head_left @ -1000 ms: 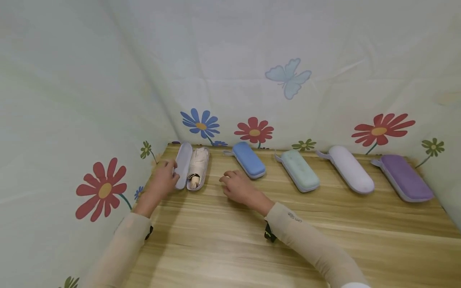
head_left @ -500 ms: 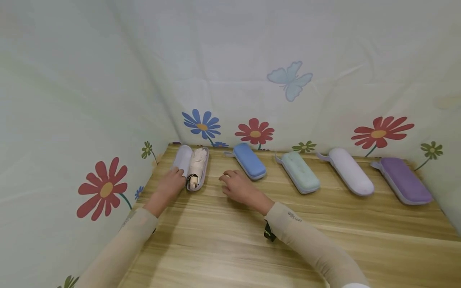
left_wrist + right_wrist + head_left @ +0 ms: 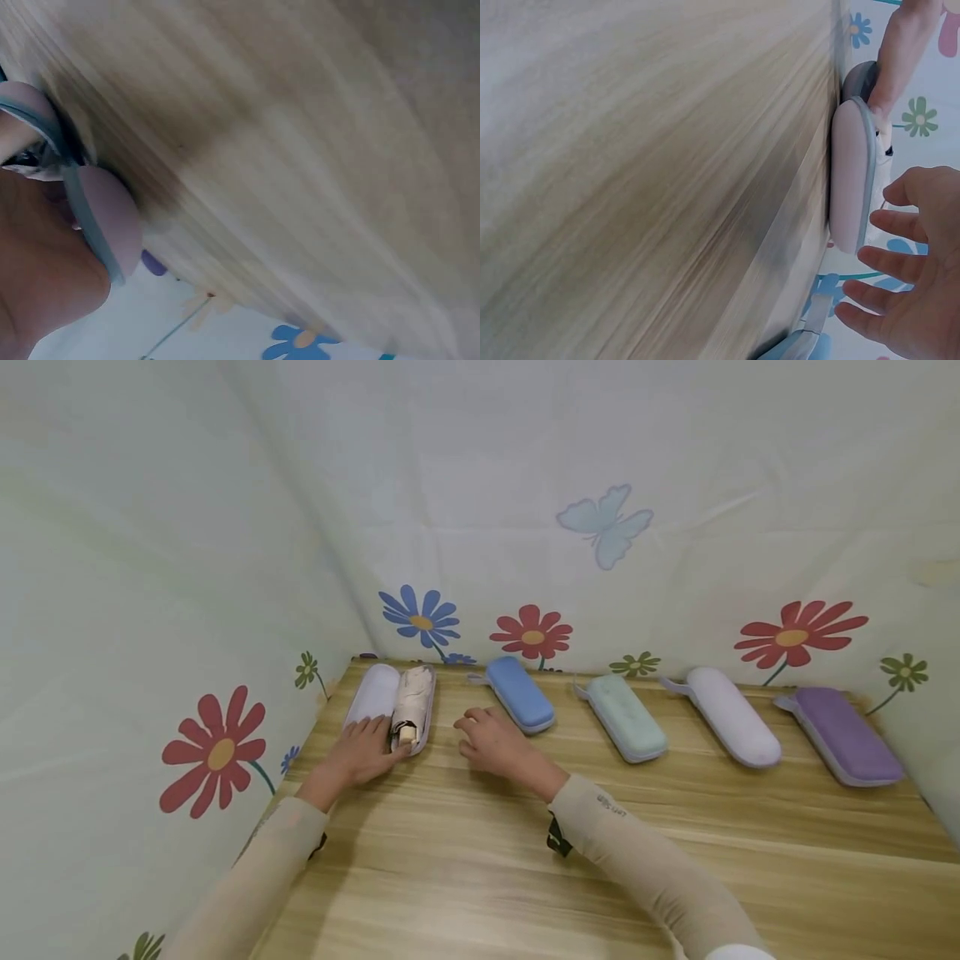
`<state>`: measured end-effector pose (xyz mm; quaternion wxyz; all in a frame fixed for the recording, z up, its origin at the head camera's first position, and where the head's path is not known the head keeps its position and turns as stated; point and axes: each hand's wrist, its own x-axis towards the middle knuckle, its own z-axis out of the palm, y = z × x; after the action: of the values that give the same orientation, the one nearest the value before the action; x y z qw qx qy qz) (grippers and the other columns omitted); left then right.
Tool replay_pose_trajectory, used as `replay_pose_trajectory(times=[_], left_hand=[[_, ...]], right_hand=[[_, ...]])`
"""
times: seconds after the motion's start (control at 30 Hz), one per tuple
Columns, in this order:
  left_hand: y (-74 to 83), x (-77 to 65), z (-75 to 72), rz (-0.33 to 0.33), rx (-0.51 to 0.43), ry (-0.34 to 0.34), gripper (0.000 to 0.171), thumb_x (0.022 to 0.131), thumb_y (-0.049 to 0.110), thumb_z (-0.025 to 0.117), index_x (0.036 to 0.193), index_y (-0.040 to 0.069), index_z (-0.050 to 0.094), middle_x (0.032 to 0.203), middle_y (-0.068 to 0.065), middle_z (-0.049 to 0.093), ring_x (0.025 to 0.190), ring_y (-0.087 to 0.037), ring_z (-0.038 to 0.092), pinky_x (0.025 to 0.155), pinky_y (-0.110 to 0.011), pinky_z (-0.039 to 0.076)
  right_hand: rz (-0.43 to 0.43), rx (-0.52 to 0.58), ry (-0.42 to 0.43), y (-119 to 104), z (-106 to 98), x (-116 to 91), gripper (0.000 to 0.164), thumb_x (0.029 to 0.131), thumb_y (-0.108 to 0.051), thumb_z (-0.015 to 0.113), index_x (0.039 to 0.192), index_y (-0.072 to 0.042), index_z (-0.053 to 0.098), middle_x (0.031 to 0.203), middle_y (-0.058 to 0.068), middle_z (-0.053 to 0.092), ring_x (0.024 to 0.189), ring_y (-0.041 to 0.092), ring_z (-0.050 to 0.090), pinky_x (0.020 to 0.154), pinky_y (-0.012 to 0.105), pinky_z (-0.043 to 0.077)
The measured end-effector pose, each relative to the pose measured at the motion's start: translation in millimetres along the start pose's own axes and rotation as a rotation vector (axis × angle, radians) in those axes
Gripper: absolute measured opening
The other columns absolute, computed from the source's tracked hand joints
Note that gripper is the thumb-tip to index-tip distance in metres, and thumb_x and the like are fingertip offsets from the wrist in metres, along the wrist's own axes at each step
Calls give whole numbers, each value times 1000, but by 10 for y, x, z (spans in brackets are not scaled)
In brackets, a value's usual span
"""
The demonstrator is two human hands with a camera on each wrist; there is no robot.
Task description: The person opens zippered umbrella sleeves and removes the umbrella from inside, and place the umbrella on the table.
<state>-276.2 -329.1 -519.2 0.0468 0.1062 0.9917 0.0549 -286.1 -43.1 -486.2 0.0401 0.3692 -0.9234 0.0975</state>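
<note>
At the far left of the head view, a pale zip case [image 3: 375, 687] lies spread on the table, lid half to the left. Its right half holds a folded beige umbrella [image 3: 412, 693] with a pale handle end toward me. My left hand [image 3: 362, 753] rests over the near end of the case, fingers on the lid half and thumb reaching to the umbrella's handle end. The left wrist view shows the case's pinkish shell [image 3: 112, 217] beside that hand. My right hand [image 3: 495, 743] hovers right of the case, fingers relaxed and apart, as the right wrist view also shows, holding nothing.
A blue case [image 3: 519, 693] lies just beyond my right hand. Farther right come a mint case [image 3: 626, 718], a whitish case [image 3: 731, 714] and a purple case [image 3: 847, 735], all closed. Flower-printed cloth [image 3: 480, 510] hangs behind and left of the wooden table [image 3: 465, 868].
My left hand has moved right from the lid's outer edge to the near end of the case, fingers now spread. The lid half lies flatter. The right hand has barely moved.
</note>
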Motion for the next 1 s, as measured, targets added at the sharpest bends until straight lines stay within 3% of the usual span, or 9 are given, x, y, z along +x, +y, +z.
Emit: replay_pose_trajectory(times=[0.17,0.3,0.47,0.63,0.83,1.0], left_hand=[[-62,12,25,-26,-23,-10,106,93,81,35,158,-2,29,161,-24,32,150,-50,19,120,-66,2],[-110,2,43,-37,-8,-10,108,90,84,37,158,0,29,162,-24,30,151,-52,6,118,-67,-4],[-137,15,42,-66,-34,-22,115,88,85,41,159,-3,25,164,-26,22,151,-54,0,118,-68,-3],[-125,118,35,-105,-62,-19,121,85,88,41,158,-7,22,164,-27,20,150,-56,0,117,-70,-1],[-144,241,28,-153,-32,-2,119,87,87,38,158,-7,22,163,-29,21,149,-56,2,117,-70,0],[-212,270,-5,-149,-35,-7,119,87,87,39,158,-7,22,163,-28,21,150,-56,2,117,-70,1]], right_hand=[[2,-13,-8,-4,10,33,34,104,-26,56,134,-12,65,137,11,61,128,28,55,112,42,40],[16,3,-17,1,34,79,34,104,-25,56,134,-12,64,137,12,60,128,29,55,112,43,40],[44,53,-29,-18,10,129,35,105,-26,55,137,-12,62,140,11,58,129,29,54,112,42,40],[92,115,-62,-22,-10,240,38,105,-27,54,140,-13,60,143,8,56,130,30,53,112,42,40],[101,176,-58,-73,-25,491,40,105,-24,54,141,-7,58,139,12,59,126,29,57,108,41,44],[138,258,-49,-126,-34,738,43,105,-23,53,142,-1,57,135,14,63,127,30,57,108,41,44]])
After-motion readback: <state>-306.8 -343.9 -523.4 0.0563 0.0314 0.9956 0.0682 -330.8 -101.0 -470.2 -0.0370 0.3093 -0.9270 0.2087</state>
